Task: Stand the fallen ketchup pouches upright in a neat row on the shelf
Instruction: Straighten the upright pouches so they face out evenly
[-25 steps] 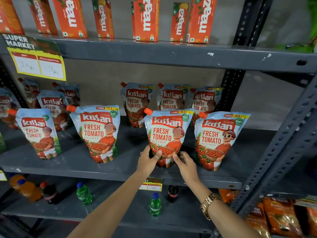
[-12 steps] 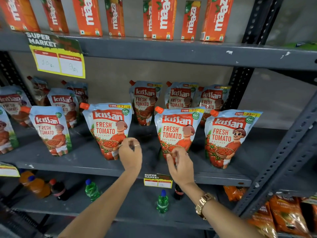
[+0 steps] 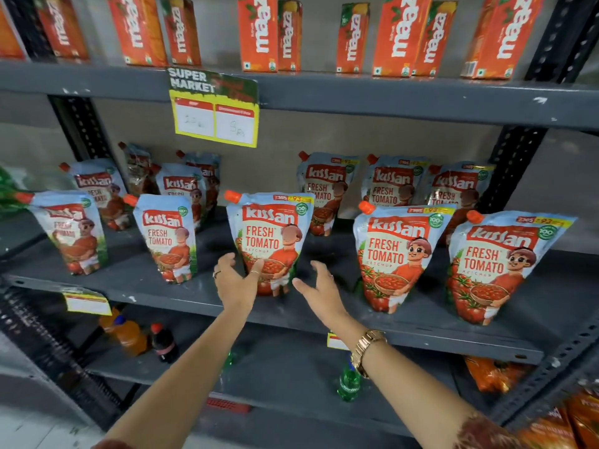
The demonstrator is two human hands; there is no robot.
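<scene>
Several blue Kissan ketchup pouches stand in two rows on the grey metal shelf (image 3: pixel 155 294). In the front row the middle pouch (image 3: pixel 270 236) is upright between my hands. My left hand (image 3: pixel 235 281) is at its lower left corner, thumb lying on its front, fingers spread. My right hand (image 3: pixel 319 286) hovers open just right of it, not touching. Two front pouches (image 3: pixel 397 254) (image 3: pixel 504 265) stand to the right and one pouch (image 3: pixel 168 239) to the left. The far-left pouch (image 3: pixel 69 233) leans. Back-row pouches (image 3: pixel 327 186) stand behind.
Orange Maaza cartons (image 3: pixel 259 34) line the shelf above, with a yellow price sign (image 3: pixel 215 110) hanging from its edge. Drink bottles (image 3: pixel 129 335) and a green bottle (image 3: pixel 348 384) stand on the shelf below. Orange snack packets (image 3: pixel 496 375) lie at the lower right. A perforated upright (image 3: pixel 515 163) bounds the right side.
My right hand has left the pouch to the right and moved left. Both hands now flank the middle pouch. The view has swung left, so the shelf appears shifted right.
</scene>
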